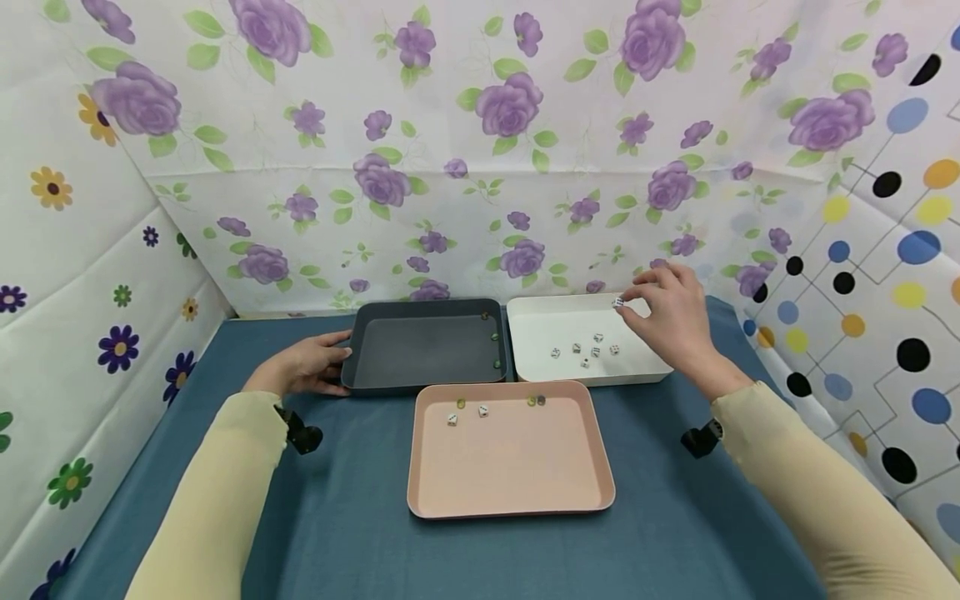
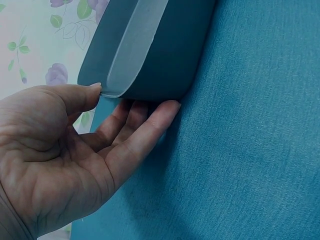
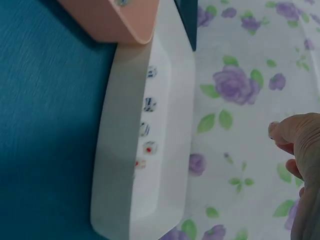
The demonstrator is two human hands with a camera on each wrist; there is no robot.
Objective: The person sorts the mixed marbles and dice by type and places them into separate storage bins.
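Observation:
My right hand (image 1: 670, 315) pinches a white die (image 1: 618, 302) between thumb and fingertips, over the far right part of the white tray (image 1: 540, 312). Several more dice (image 1: 596, 352) with dark or red pips lie inside that tray. On the left, my left hand (image 1: 303, 367) touches the outer end of the dark grey tray (image 1: 420, 350). Its thumb (image 2: 82, 97) meets the rim and its fingers (image 2: 150, 125) rest against the wall from outside. Small greenish beads (image 1: 495, 337) lie along the grey tray's right side. In the right wrist view the pinched die is hardly visible.
Nearest me is a pink tray (image 1: 510, 475) with two dice (image 1: 483, 411) and a few small round beads (image 1: 532, 401) near its far edge. All three trays stand close together on a blue cloth (image 1: 337, 517). A flowered curtain (image 1: 465, 208) rises right behind them.

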